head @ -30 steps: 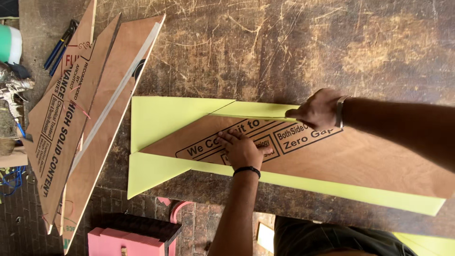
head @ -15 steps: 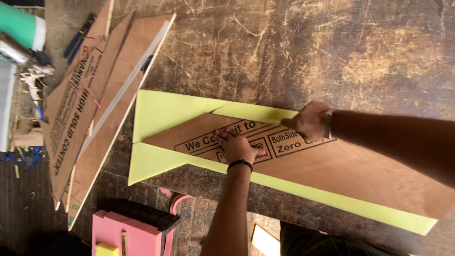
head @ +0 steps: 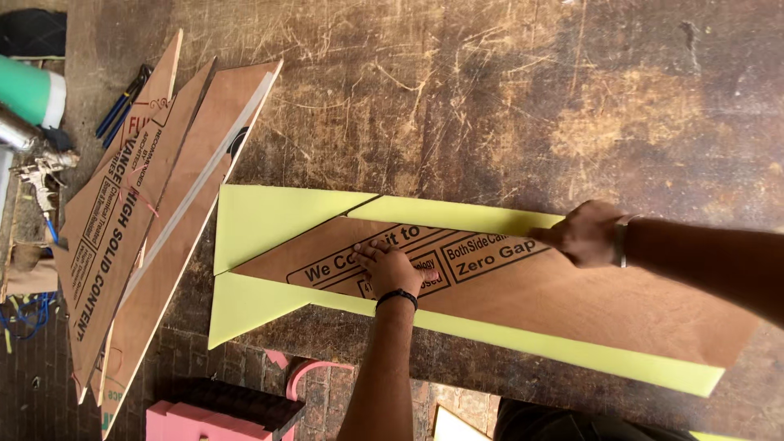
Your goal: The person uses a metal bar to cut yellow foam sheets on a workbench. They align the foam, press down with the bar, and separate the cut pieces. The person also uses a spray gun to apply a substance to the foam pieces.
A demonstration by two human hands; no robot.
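While the scarred worktop [head: 506,90] carries everything, your long plywood wedge [head: 572,298] lies on 2 yellow-green sheets [head: 269,216] near its front edge. Left of them rests a stack of plywood offcuts [head: 139,220]. Your left hand [head: 390,268] presses flat, open, on the wedge's printed end; your right hand [head: 586,233] pinches its far edge.

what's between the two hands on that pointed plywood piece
In the head view, only the plywood piece itself, its printed face: the left hand presses flat on it, the right hand at its upper edge by the yellow sheet.
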